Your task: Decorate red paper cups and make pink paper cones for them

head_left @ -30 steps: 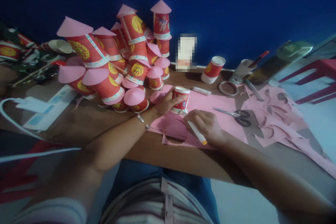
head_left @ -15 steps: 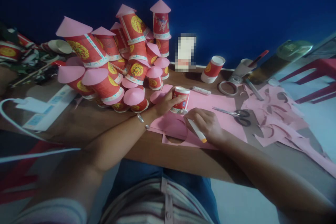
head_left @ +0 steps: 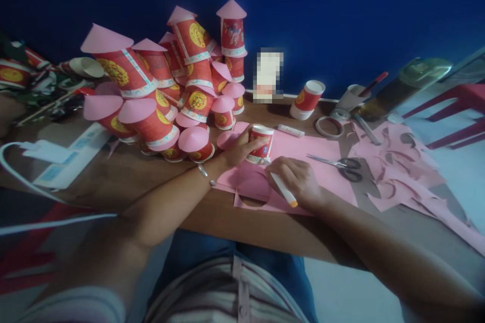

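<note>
My left hand (head_left: 239, 149) is wrapped round a red paper cup (head_left: 262, 145) with a white rim, holding it over the pink paper. In my right hand (head_left: 297, 176) is a white marker (head_left: 283, 189) with an orange end that points toward my body. Its tip is at the lower edge of the cup, mostly hidden by my fingers. Pink paper sheets (head_left: 329, 181) with round cut-outs lie beneath both hands. A pair of scissors (head_left: 335, 162) rests on the paper to the right, and a white tube (head_left: 291, 130) lies behind the cup.
On the left are many red cups with pink paper cones (head_left: 194, 139), stacked in a pile, and a white power strip (head_left: 71, 156) with a cable. At the back right stand a red cup stack (head_left: 308, 98), a tape roll (head_left: 329, 127) and a bottle (head_left: 405, 88). Pink scraps (head_left: 405, 166) cover the right side.
Almost nothing differs. My right hand with the marker has shifted very slightly at the cup's lower edge, and my left hand keeps its hold on the cup.
</note>
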A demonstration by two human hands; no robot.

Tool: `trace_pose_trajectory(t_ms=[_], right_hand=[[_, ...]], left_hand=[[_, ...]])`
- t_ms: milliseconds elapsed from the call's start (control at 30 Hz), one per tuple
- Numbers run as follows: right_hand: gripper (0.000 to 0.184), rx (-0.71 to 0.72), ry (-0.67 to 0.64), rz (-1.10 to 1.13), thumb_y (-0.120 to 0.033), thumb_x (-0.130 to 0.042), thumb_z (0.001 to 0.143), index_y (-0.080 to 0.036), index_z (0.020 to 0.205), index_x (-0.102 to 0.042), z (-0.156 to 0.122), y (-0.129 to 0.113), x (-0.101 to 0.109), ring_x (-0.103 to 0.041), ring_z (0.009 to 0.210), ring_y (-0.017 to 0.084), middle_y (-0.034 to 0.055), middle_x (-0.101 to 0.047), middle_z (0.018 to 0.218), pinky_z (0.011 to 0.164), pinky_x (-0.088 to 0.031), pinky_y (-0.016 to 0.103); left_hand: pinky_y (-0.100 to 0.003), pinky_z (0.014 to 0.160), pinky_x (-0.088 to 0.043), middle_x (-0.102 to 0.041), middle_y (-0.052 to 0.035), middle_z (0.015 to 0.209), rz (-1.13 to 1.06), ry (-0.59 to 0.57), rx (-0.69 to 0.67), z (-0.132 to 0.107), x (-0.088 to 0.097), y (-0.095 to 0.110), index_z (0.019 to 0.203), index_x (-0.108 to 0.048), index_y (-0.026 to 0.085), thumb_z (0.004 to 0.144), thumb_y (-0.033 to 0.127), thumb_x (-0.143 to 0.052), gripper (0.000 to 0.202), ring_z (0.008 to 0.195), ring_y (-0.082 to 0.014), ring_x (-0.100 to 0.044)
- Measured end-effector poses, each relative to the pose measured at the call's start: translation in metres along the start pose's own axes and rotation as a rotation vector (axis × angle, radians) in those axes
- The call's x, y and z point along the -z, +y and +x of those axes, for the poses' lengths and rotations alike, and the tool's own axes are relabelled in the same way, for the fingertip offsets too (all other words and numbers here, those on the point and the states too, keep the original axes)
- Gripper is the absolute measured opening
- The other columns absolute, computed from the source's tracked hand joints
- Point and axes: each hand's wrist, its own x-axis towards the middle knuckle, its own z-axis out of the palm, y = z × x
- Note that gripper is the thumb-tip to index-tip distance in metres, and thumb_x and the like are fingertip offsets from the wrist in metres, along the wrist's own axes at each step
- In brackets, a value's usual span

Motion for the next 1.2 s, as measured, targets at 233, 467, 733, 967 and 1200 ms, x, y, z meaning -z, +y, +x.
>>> trace_pose_trajectory(t_ms=[233,467,733,967,1200], right_hand=[[0.009,0.000,-0.012,0.002,-0.009,-0.058,0.095,-0.018,0.097,-0.057,0.000,-0.001,0.001,-0.061,0.063,0.014,0.0020,-0.066,0.075,0.059,-0.045,0.026],[0.010,0.010,-0.002,0.026,-0.009,-0.059,0.094,-0.018,0.099,-0.059,0.000,-0.003,0.003,-0.064,0.067,0.015,0.0024,-0.068,0.077,0.061,-0.048,0.026],[0.010,0.037,-0.021,0.038,-0.009,-0.059,0.094,-0.017,0.098,-0.058,0.002,-0.006,0.006,-0.064,0.066,0.014,0.0023,-0.068,0.076,0.060,-0.048,0.026],[0.009,0.033,-0.015,0.034,-0.010,-0.058,0.096,-0.018,0.100,-0.058,0.003,-0.005,0.008,-0.066,0.068,0.015,0.0028,-0.069,0.078,0.060,-0.049,0.027],[0.009,0.042,0.023,0.016,-0.010,-0.061,0.095,-0.016,0.100,-0.058,0.002,-0.003,0.005,-0.066,0.069,0.015,0.0040,-0.069,0.078,0.061,-0.049,0.027]], left_hand=[[-0.029,0.076,-0.050,-0.062,0.0000,0.091,0.023,0.012,-0.017,0.000,-0.001,0.001,0.108,-0.053,0.019,0.082,0.043,-0.074,0.041,0.084,-0.0144,-0.061],[-0.031,0.076,-0.051,-0.062,-0.0006,0.093,0.045,0.011,-0.022,0.001,0.001,-0.002,0.108,-0.050,0.020,0.080,0.046,-0.075,0.046,0.085,-0.0164,-0.062],[-0.032,0.085,-0.050,-0.062,-0.0036,0.106,0.066,0.036,-0.075,0.002,0.001,-0.001,0.116,-0.052,0.021,0.079,0.044,-0.075,0.049,0.095,-0.0170,-0.061],[-0.034,0.087,-0.050,-0.064,-0.0049,0.111,-0.050,0.014,-0.059,0.005,0.005,-0.008,0.123,-0.055,0.022,0.081,0.045,-0.069,0.051,0.099,-0.0194,-0.062],[-0.036,0.091,-0.050,-0.064,-0.0036,0.107,-0.067,-0.017,-0.071,0.005,0.004,-0.008,0.119,-0.053,0.021,0.081,0.043,-0.073,0.048,0.100,-0.0198,-0.062]])
